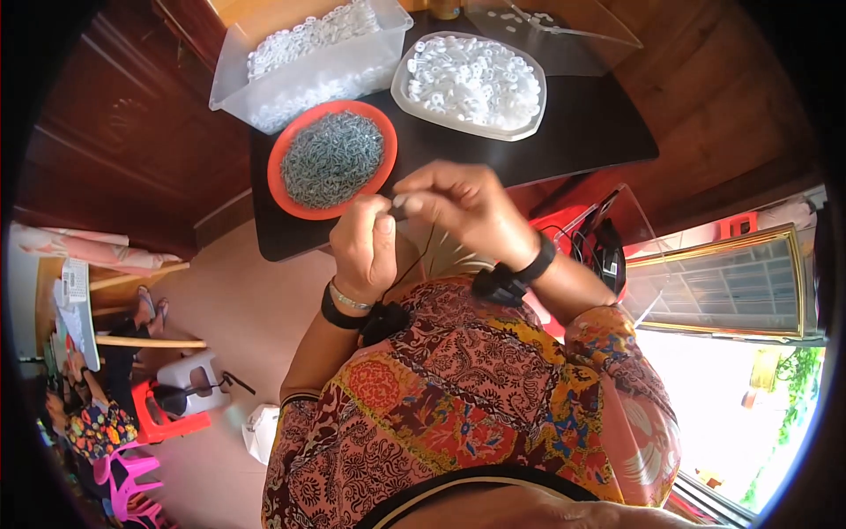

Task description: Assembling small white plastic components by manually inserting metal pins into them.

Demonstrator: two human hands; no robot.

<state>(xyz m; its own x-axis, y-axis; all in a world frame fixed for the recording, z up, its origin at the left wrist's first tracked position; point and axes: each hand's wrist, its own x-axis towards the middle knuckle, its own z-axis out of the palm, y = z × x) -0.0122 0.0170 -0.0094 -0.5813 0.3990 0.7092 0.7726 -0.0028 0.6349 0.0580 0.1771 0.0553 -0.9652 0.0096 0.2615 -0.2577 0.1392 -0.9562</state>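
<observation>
My left hand (363,247) is closed, its thumb up and fingers curled, in front of the table's near edge. My right hand (471,212) meets it from the right, thumb and forefinger pinched together at the left fingertips. Something small and greyish sits between the two hands, mostly hidden by the fingers. Just beyond them is an orange plate (277,181) heaped with small grey metal pins (333,159), which look like nails or screws. Farther right lies a shallow translucent tray (507,134) of small white plastic pieces (476,84) with ring-shaped ends.
A deep translucent bin (304,84) of similar white pieces stands at the table's far left. A clear lid-like sheet (564,35) lies at the far right of the dark table (590,132). Another person (97,423) sits at the left, near red and pink stools (132,476).
</observation>
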